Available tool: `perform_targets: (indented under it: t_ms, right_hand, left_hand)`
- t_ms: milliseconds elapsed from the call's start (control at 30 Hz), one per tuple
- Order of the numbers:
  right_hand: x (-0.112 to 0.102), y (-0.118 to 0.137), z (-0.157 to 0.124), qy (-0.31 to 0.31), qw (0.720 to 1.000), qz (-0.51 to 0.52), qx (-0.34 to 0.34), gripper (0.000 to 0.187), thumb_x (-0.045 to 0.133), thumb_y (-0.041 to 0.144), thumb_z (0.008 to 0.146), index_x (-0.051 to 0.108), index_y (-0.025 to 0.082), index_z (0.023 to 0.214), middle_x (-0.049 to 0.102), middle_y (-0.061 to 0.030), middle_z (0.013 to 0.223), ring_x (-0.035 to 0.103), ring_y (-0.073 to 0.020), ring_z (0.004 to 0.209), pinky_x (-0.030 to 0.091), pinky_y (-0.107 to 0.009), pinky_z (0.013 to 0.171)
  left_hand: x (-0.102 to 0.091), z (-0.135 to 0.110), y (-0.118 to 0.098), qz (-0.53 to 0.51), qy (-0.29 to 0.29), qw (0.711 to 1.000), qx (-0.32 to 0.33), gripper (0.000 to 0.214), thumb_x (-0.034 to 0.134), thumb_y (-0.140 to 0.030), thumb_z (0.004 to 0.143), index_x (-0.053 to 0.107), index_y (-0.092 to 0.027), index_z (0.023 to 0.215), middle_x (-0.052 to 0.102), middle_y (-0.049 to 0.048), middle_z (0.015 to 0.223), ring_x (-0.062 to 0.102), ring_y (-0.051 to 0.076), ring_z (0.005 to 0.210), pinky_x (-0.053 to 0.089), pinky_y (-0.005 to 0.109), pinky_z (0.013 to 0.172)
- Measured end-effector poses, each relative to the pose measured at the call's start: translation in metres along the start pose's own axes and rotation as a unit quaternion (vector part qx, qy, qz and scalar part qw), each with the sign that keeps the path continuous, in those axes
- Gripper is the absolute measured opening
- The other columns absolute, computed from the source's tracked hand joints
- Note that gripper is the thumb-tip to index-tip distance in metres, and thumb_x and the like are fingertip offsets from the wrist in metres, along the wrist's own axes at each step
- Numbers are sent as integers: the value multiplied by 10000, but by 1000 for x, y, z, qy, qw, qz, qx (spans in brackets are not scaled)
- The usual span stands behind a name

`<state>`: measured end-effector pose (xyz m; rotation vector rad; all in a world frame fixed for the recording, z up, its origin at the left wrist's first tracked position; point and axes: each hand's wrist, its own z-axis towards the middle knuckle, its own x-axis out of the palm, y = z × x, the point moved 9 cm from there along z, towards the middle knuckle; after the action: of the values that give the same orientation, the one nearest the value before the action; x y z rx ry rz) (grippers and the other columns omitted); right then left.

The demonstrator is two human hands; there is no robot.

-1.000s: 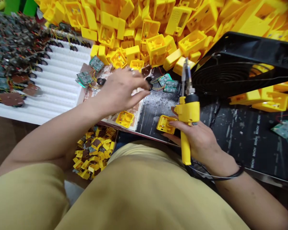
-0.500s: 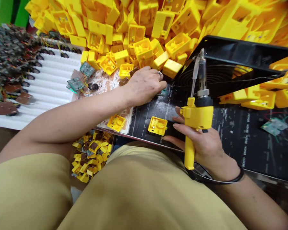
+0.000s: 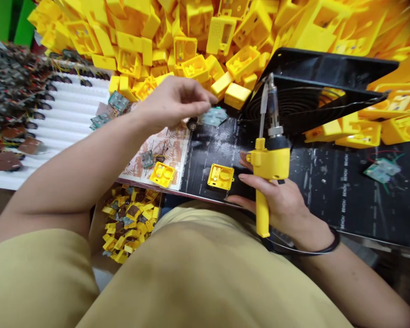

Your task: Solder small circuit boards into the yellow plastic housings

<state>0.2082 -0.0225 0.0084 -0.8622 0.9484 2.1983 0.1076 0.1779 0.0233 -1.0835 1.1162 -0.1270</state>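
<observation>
My left hand (image 3: 182, 100) is closed in a pinch at the upper edge of a small green circuit board (image 3: 214, 117); the exact grip is hidden. A round black part (image 3: 192, 124) shows just under that hand. My right hand (image 3: 276, 196) holds a yellow soldering gun (image 3: 272, 164) with its metal tip pointing up and away from me. Its thumb and fingertips extend left past the handle. Left of those fingertips, an open yellow case half (image 3: 221, 176) lies on the black mat. Another yellow case half (image 3: 163, 174) lies farther left, beside a small board (image 3: 147, 159).
Yellow housings (image 3: 194, 68) are heaped along the back. A black fan (image 3: 314, 86) stands behind the soldering gun. Wired parts (image 3: 13, 100) pile up on white ridged foam (image 3: 61, 109) at left. A wired board (image 3: 382, 169) lies at right. Below the table edge sits a box of yellow parts (image 3: 131, 218).
My left hand has drawn back to the left and up, and the circuit board beneath it has come into fuller view. My right hand still holds the soldering gun. The view has shifted slightly.
</observation>
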Motion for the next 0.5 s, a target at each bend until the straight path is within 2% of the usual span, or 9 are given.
perform_targets:
  t_ms: [100, 167, 233, 300, 333, 400, 500]
  right_hand:
    - [13, 2, 5, 17, 1000, 14, 10, 545, 719, 295, 847, 441, 207, 1307, 669, -100, 1092, 658, -245, 1067, 589, -391, 868]
    - [21, 4, 12, 19, 1000, 1, 18, 497, 689, 253, 868, 452, 210, 1303, 681, -75, 1025, 667, -231, 1035, 585, -364, 848]
    - [25, 6, 20, 7, 999, -26, 19, 429, 666, 227, 883, 487, 205, 1272, 683, -49, 936, 685, -213, 927, 583, -351, 807]
    - [25, 10, 28, -2, 999, -43, 11, 394, 669, 261, 888, 516, 193, 1245, 690, -46, 923, 686, -197, 849, 579, -351, 796]
    - [22, 12, 32, -8, 999, -47, 4, 395, 679, 285, 883, 528, 188, 1235, 697, -42, 916, 685, -190, 819, 576, -354, 808]
    - [10, 16, 35, -31, 998, -50, -5, 398, 718, 294, 855, 559, 186, 1204, 704, -16, 853, 681, -169, 751, 566, -343, 836]
    - [-22, 23, 27, -71, 996, -50, -7, 305, 756, 238, 818, 623, 209, 1091, 646, 53, 650, 622, -119, 568, 549, -263, 737]
  left_hand:
    - [-21, -25, 9, -176, -10, 982, -67, 151, 560, -311, 902, 574, -166, 861, 716, 31, 891, 688, 171, 949, 533, 367, 858]
    - [-18, -39, 5, -227, 15, 971, -71, 161, 625, -300, 856, 568, -161, 798, 698, 9, 772, 693, 145, 832, 535, 323, 802]
    - [3, -50, -6, -168, 86, 981, -39, 132, 666, -271, 811, 617, -159, 762, 689, -7, 706, 676, 123, 722, 516, 273, 716]
    - [30, -61, -14, -23, 148, 989, -2, 69, 661, -224, 803, 679, -167, 768, 710, -10, 705, 667, 124, 692, 490, 268, 696]
    - [40, -65, -17, 52, 157, 986, 13, 62, 651, -202, 809, 700, -173, 784, 723, -9, 718, 670, 130, 704, 484, 280, 724]
    - [53, -70, -20, 162, 138, 976, 35, 86, 633, -182, 829, 720, -178, 826, 745, -7, 760, 679, 144, 730, 470, 311, 792]
    - [62, -75, -23, 228, 117, 965, 47, 118, 607, -183, 854, 723, -177, 874, 759, 3, 815, 687, 159, 758, 457, 328, 834]
